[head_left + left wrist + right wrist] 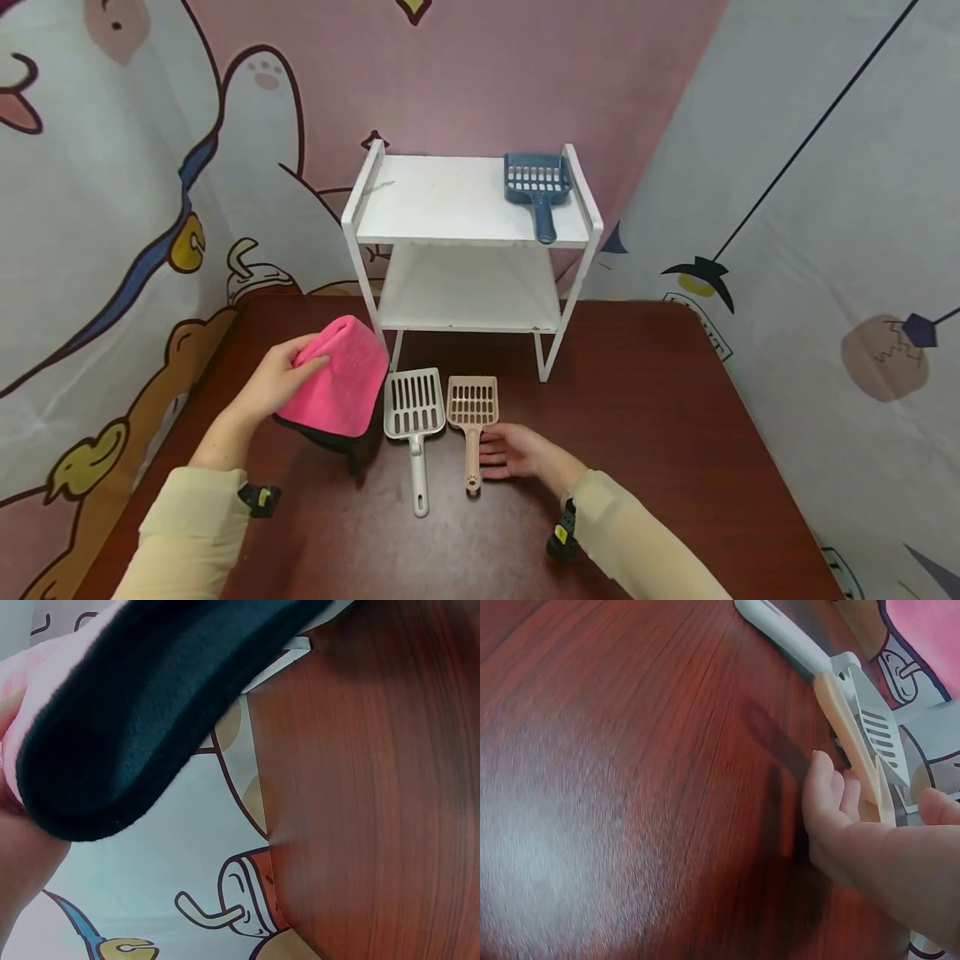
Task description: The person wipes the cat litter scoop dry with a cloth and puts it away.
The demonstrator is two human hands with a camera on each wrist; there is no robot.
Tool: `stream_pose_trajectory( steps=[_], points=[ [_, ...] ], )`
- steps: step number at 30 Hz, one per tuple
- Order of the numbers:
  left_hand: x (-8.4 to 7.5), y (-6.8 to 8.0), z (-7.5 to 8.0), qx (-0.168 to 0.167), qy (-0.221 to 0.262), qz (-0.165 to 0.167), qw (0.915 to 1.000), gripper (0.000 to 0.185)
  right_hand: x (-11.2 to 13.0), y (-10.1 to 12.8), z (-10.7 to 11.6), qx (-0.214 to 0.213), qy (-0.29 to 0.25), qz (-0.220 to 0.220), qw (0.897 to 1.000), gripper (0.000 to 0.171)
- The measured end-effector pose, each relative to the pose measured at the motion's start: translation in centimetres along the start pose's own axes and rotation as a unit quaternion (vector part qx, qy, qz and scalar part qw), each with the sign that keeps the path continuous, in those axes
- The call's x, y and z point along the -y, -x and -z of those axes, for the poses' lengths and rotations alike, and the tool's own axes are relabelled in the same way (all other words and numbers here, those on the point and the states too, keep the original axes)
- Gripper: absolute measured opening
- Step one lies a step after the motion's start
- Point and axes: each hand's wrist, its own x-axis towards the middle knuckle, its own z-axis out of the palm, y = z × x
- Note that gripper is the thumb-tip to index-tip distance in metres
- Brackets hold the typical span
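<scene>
From the head view, your left hand [281, 379] grips a pink cloth [341, 383] above the counter [660, 433], while your right hand [521, 452] rests, fingers relaxed, beside the beige scoop [472, 417]; a white scoop [414, 417] lies alongside. At your left wrist, the cloth's dark underside [150, 705] fills the frame. At your right wrist, the fingers [829, 787] reach the beige scoop's handle [847, 735], loosely spread.

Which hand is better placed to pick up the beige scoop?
Probably the right hand: its fingers lie beside the beige slotted plastic scoop handle on the table. The left hand already grips the pink folded cloth.
</scene>
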Motion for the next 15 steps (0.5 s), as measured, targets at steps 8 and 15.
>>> stream_pose_trajectory(
  steps=[8,15],
  points=[
    [-0.2,0.4,0.4,-0.002,0.004,-0.005,1.0,0.039,0.2,0.4,0.2,0.021,-0.032,-0.005,0.999,0.018],
    [-0.4,0.4,0.6,0.001,0.013,-0.014,0.9998,0.037,0.6,1.2,1.4,0.062,-0.043,-0.002,0.997,0.041]
  ],
)
